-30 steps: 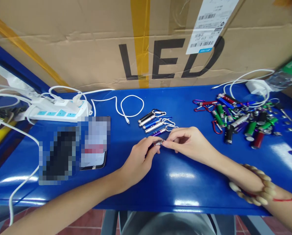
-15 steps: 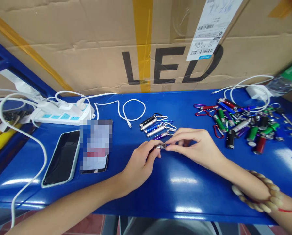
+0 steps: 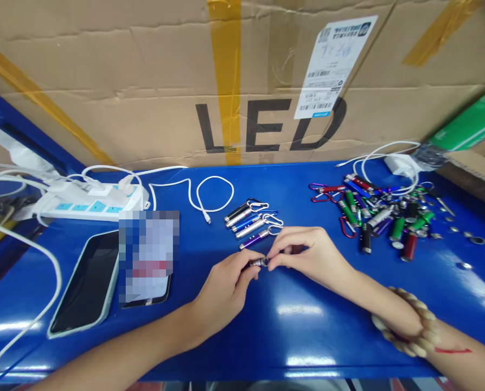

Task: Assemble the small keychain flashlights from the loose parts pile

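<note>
My left hand (image 3: 225, 285) and my right hand (image 3: 307, 256) meet over the blue table (image 3: 291, 326), both pinched on one small keychain flashlight (image 3: 259, 262) held between the fingertips. Only its silver ribbed middle shows; the ends are hidden by my fingers. Just behind the hands lies a neat row of several finished-looking keychain flashlights (image 3: 250, 220) with silver clips. A beaded bracelet (image 3: 405, 328) circles my right wrist.
A loose heap of coloured flashlight parts and carabiners (image 3: 376, 217) lies at the right, with small button cells (image 3: 466, 252) scattered beyond. At the left are two phones (image 3: 83, 285), a white power strip (image 3: 91, 198) and a white cable (image 3: 210, 195). A big cardboard box (image 3: 242, 81) walls the back.
The view has tilted, so everything sits a little lower in the picture. My hands stay pinched on the same small flashlight, fingers shifting slightly around it.
</note>
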A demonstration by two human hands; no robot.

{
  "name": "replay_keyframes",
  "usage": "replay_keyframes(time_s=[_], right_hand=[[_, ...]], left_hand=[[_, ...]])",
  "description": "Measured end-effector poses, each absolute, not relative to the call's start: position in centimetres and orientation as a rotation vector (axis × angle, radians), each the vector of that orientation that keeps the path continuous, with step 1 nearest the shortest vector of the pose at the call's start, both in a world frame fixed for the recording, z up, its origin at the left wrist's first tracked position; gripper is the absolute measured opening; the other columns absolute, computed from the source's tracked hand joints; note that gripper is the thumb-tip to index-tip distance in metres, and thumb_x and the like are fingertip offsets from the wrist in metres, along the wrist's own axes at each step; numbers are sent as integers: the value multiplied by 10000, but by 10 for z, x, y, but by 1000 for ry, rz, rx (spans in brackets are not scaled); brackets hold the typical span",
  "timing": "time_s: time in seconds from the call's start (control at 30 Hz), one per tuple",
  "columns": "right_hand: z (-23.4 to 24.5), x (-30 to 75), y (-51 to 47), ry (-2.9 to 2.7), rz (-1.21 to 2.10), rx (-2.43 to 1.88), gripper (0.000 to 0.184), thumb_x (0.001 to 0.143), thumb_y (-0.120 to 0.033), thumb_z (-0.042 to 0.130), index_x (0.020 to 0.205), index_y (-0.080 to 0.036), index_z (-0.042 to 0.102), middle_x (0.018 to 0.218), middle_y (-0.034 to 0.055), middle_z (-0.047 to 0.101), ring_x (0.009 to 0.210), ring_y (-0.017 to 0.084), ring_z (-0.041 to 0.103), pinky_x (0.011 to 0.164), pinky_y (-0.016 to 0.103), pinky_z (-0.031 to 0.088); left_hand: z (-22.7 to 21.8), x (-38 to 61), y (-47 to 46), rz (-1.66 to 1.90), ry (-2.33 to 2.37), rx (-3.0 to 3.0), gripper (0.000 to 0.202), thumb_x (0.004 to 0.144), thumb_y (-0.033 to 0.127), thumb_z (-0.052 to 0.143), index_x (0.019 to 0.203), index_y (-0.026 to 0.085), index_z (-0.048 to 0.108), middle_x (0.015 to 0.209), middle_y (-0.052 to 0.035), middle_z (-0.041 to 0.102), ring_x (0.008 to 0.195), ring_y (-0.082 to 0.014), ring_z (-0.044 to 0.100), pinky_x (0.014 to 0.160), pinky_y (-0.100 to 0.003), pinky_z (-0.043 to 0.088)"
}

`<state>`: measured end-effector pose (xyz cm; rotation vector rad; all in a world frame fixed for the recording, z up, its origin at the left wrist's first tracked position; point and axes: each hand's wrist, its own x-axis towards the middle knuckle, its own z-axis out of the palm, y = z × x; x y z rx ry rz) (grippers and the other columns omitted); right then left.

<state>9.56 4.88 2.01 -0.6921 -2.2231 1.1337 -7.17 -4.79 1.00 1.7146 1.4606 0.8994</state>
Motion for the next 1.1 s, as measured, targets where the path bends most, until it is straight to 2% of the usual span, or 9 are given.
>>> replay_keyframes(time_s=[0.17,0.37,0.53,0.73,1.1], right_hand=[[19,98,49,-2269,1094,-680,218,715,-404,696,663,-192,706,656,4,665,572,93,554,526,209,413],[22,100,49,-2310,1053,-682,126,731,-327,700,682,-213,713,687,-10,677,631,99,583,544,204,398],[24,98,49,-2305,1151,-762,97,679,-313,742,656,-222,720,640,-24,657,588,86,558,496,190,376],[24,97,46,-2241,1207,-791,157,681,-340,736,637,-192,708,622,-8,642,548,79,524,470,193,371],[22,96,45,-2184,1343,-856,197,690,-345,721,615,-168,678,602,-2,633,533,83,522,461,200,378]], left_hand=[[10,-71,-47,905,1415,1734,187,899,133,397,924,191,573,767,1,621,688,-125,583,674,-219,446],[10,-70,-48,936,1432,1701,132,890,151,424,804,192,516,790,0,649,680,-124,604,658,-219,464],[7,-69,-49,980,1448,1707,122,876,139,456,791,186,531,822,-21,669,762,-146,640,713,-242,490],[5,-69,-47,1071,1471,1719,109,853,110,504,801,189,557,851,-26,686,865,-164,657,766,-257,509],[3,-70,-48,1170,1491,1816,122,824,66,550,800,175,599,818,-14,682,804,-134,657,734,-205,514]])
